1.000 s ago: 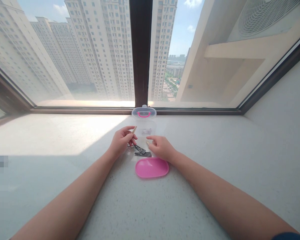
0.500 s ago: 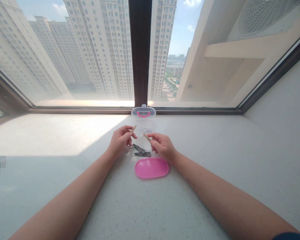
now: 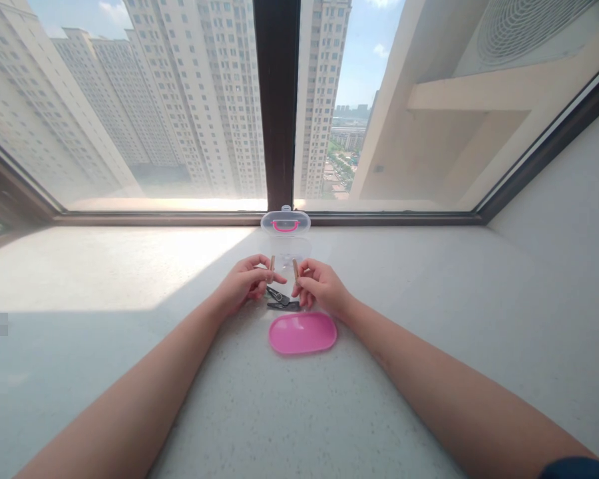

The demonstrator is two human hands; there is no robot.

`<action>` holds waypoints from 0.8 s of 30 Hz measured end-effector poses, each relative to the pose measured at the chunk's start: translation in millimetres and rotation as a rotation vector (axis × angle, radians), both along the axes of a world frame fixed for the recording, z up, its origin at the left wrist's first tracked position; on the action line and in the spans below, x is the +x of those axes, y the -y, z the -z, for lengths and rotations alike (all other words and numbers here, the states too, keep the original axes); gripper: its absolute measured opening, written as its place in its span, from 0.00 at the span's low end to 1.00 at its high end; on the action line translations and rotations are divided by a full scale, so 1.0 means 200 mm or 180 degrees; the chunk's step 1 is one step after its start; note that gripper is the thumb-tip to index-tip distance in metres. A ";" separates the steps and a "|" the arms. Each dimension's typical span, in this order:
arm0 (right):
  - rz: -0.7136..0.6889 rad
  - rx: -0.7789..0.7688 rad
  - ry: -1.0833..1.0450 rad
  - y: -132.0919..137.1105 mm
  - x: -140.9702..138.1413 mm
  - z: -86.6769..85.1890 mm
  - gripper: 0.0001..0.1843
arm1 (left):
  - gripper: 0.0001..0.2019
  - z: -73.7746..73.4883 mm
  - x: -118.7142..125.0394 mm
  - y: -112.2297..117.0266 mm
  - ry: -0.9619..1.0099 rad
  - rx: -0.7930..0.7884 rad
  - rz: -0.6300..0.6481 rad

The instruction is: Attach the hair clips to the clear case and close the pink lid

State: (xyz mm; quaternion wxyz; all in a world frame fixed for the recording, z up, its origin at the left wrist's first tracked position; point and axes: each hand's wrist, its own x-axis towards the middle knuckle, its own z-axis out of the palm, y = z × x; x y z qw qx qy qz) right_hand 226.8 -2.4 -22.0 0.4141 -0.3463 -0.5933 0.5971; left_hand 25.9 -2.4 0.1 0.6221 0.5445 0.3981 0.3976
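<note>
My left hand [image 3: 243, 285] pinches a short tan stick [image 3: 272, 267] and holds it upright. My right hand [image 3: 321, 287] pinches a second tan stick [image 3: 295, 269], also upright, a little to the right of the first. Both hands hover just above small dark metal tools [image 3: 281, 301] lying on the pale stone sill [image 3: 130, 279]. A clear plastic case with a pink handle [image 3: 285, 227] lies open behind the hands. Its pink tray [image 3: 302, 332] sits in front of them, nearer to me.
A wide window with a dark centre post [image 3: 275, 106] and dark frame runs along the back of the sill. A white wall [image 3: 569, 199] closes the right side. Sunlight falls across the left part of the sill.
My right hand has lifted its stick from near the sill and turned it upright. My left hand's stick has also swung upright, and the two sticks have come close together.
</note>
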 end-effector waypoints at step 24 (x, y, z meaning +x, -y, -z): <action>-0.0429 -0.0328 0.0233 -0.03 0.01 -0.02 0.07 | 0.12 0.01 -0.02 -0.02 -0.0342 0.0016 0.0611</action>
